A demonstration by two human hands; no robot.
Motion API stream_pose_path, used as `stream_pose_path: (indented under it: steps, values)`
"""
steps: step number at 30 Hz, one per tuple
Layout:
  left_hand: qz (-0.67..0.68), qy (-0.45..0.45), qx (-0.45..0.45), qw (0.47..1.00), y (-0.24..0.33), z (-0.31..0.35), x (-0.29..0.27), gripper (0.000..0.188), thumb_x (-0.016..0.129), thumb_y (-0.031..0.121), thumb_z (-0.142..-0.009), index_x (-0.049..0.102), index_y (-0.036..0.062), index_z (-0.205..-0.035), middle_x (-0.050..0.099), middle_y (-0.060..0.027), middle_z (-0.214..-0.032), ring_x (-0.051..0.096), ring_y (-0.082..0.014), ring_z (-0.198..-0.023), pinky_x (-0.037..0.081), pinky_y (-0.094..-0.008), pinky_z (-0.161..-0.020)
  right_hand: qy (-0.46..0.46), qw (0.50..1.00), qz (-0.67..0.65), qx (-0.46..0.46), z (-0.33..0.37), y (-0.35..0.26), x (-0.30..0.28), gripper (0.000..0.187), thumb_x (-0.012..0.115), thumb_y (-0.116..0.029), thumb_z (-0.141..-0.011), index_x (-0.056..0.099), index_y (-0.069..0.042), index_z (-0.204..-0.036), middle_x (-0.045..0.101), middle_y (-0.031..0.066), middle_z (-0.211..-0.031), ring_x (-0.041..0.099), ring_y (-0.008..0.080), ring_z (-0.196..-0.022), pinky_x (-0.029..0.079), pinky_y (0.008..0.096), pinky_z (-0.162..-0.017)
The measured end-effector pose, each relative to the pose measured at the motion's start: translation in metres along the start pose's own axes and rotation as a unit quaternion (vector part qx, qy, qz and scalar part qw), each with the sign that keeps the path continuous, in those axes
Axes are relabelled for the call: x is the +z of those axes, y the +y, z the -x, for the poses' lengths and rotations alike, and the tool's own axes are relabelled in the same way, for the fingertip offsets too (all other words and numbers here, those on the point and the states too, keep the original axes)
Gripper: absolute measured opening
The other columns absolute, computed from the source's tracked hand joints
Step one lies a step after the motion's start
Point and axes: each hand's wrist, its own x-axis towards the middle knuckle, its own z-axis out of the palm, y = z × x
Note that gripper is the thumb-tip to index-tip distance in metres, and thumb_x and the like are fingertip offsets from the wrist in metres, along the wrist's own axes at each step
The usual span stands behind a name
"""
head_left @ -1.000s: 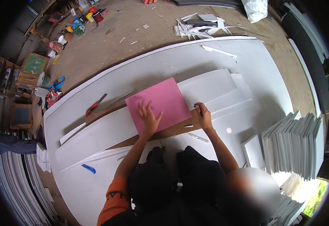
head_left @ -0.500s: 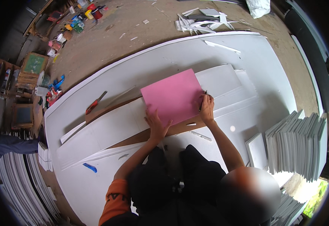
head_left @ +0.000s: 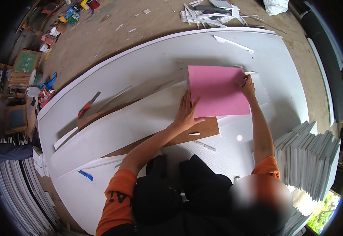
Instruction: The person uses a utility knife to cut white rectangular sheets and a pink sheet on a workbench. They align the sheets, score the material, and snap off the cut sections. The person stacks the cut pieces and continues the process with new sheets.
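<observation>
Pink board (head_left: pixel 218 89) shifted right, bucket (head_left: pixel 93 4), contents unclear

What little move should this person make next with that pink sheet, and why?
Probably slide the left hand further onto the pink sheet to steady it. That hand lies spread at the sheet's left edge, mostly off it, while the right hand, at the right edge, holds a thin dark tool; a firmer press might prevent slipping.

Left sleeve (head_left: pixel 116 192): orange, short, marked with dark lettering. Right sleeve (head_left: pixel 266 166): also orange, short. Trousers (head_left: pixel 205 177) were plain black. Left hand (head_left: pixel 185 114) and right hand (head_left: pixel 249 88) were bare, as were both forearms (head_left: pixel 152 143).
</observation>
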Motion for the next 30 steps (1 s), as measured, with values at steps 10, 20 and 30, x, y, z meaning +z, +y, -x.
stream_pose_path:
  steps: [10,20,30]
  values:
    - [-0.060,-0.002,0.010,0.998,-0.042,0.098,-0.048,0.088,0.069,0.033,-0.067,0.017,0.0078,-0.133,0.019,-0.0255,-0.134,0.020,-0.0408,-0.125,0.021,-0.0518,-0.100,0.040,0.998,0.058,-0.009,0.094,-0.078,0.022,0.061,0.065,-0.040,-0.070,0.033,-0.010,-0.112,0.042,0.0099,-0.113,0.044,0.0364,-0.099,0.035,0.0504,-0.077]
    - [-0.101,-0.020,-0.090,0.991,-0.072,0.187,-0.096,0.087,0.057,0.049,-0.073,0.015,0.0043,-0.134,0.014,-0.0188,-0.139,0.012,-0.0321,-0.130,0.011,-0.0485,-0.104,0.082,0.987,0.008,-0.135,0.149,-0.155,0.082,0.051,0.067,-0.028,-0.070,0.037,-0.009,-0.106,0.042,0.0104,-0.109,0.035,0.0343,-0.106,0.031,0.0501,-0.082]
    - [0.088,0.170,-0.144,0.971,-0.084,0.195,-0.087,0.051,0.056,0.014,-0.078,0.037,0.0035,-0.125,0.046,-0.0140,-0.115,0.040,-0.0298,-0.109,0.029,-0.0415,-0.095,0.049,0.962,-0.070,-0.260,0.102,-0.155,0.098,0.041,0.070,-0.025,-0.071,0.042,-0.008,-0.096,0.052,0.0118,-0.104,0.042,0.0285,-0.094,0.029,0.0380,-0.085]
